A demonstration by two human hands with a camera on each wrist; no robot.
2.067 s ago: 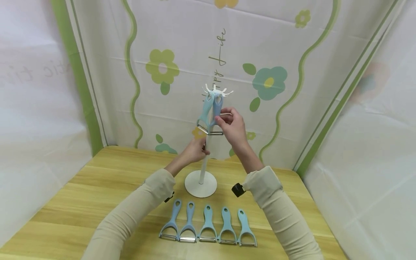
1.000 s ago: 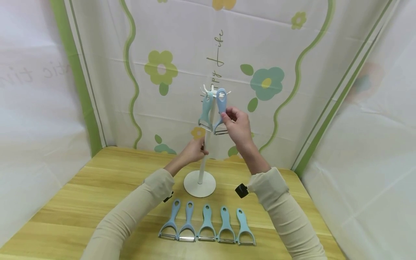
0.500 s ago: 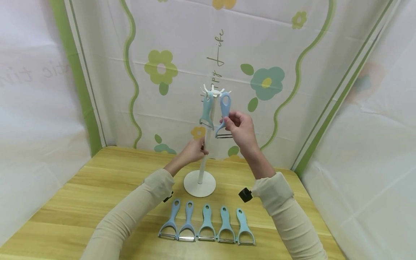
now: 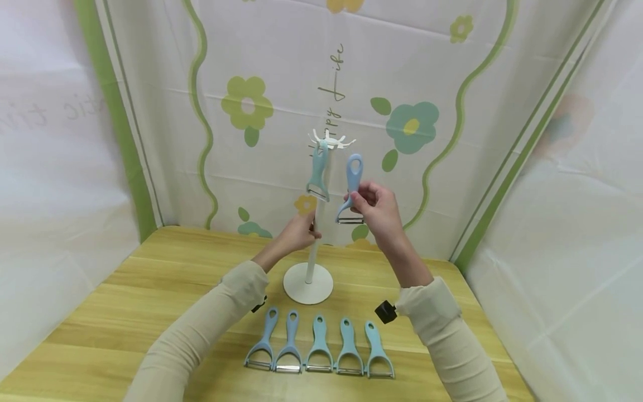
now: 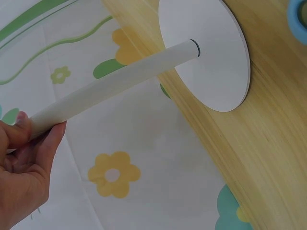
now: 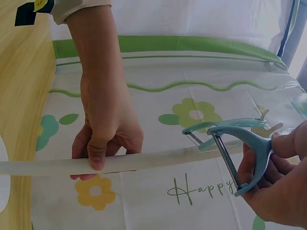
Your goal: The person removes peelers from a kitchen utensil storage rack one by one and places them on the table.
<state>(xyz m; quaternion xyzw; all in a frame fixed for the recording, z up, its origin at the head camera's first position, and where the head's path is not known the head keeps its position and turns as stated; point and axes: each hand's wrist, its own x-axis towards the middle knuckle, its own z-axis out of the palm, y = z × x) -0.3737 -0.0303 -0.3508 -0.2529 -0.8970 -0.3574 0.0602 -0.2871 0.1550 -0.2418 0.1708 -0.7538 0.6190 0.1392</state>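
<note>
My left hand (image 4: 300,231) grips the white pole (image 5: 110,88) of an upright stand about halfway up, thumb and fingers around it. Between thumb and fingers of my right hand (image 4: 382,212) is a blue Y-shaped peeler (image 4: 354,174), its ringed handle end up and its blade low. It is apart from the stand, just right of the white hooks (image 4: 331,142) at the top. One teal peeler (image 4: 318,170) hangs from a hook on the left side. In the right wrist view the held peeler (image 6: 259,148) overlaps the hanging one.
Several peelers (image 4: 320,340), blue at left and teal at right, lie in a row at the front of the wooden table (image 4: 166,290). The stand's round white base (image 4: 308,293) sits behind them. A flower-printed cloth (image 4: 281,50) hangs at the back.
The blue peeler came off the stand's hooks and moved right and down with my right hand. My left hand has stayed on the pole, and the teal peeler still hangs.
</note>
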